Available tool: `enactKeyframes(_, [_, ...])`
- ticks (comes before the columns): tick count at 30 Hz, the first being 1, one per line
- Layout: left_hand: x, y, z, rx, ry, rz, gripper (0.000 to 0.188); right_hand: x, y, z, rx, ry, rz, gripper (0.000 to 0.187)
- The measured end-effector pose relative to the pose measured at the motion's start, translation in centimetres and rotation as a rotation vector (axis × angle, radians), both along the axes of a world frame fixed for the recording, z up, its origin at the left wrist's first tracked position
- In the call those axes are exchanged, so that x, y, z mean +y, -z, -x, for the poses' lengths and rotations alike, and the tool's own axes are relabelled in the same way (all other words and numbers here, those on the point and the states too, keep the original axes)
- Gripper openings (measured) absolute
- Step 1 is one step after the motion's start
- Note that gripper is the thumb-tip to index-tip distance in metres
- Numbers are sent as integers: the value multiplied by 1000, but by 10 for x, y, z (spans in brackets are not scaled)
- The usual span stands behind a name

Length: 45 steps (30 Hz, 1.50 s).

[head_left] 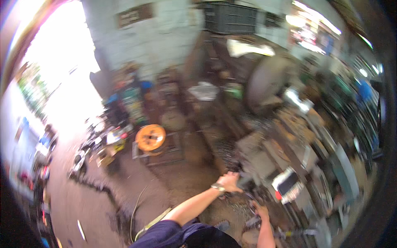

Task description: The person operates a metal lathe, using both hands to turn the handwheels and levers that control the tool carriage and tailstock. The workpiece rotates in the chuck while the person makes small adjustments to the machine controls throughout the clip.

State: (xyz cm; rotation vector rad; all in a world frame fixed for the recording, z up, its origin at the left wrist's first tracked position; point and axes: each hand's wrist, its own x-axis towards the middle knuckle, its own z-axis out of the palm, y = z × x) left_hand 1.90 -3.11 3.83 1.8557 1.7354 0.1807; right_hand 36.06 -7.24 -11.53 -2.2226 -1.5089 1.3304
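My left hand, with a wristwatch on its wrist, reaches to the near-left side of a big greasy metal machine. Its thumb stands apart from the fingers, and the fingertips are at or against a dark machine part. Lower and to the right, my right hand is beside the same machine, close to small dark metal parts. Blur hides whether its fingers are closed round anything. On the machine's top lie a white cloth or paper and a dark flat rectangular object with a red spot next to it.
A large round metal disc stands at the machine's far end. Left of it, an orange round reel-like piece rests on a low metal frame. Cluttered parts line the wall under a dark plastic crate. A bright doorway opens at left.
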Motion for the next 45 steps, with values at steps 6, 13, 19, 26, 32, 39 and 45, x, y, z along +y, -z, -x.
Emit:
enactKeyframes(6, [9,-6,-5,15,20,78,107,-1,1,0,-104,-7,65,112])
enactKeyframes(13, [10,4,-10,49,5,89,103,-3,-10,-3,-26,-43,35,113])
enactKeyframes(19, [10,14,-7,45,47,33,107,0,12,-6,57,-50,136,112])
enactKeyframes(26, [11,9,-8,73,27,72,105,1,11,-11,32,-64,172,114])
enactKeyframes(32, [12,8,-8,76,38,83,107,-4,31,-10,18,-9,86,110])
enactKeyframes(39, [10,4,-9,32,36,69,107,-11,1,-15,71,12,100,104])
enactKeyframes(45, [10,-4,-11,14,40,67,105,-11,-7,-12,47,16,131,105])
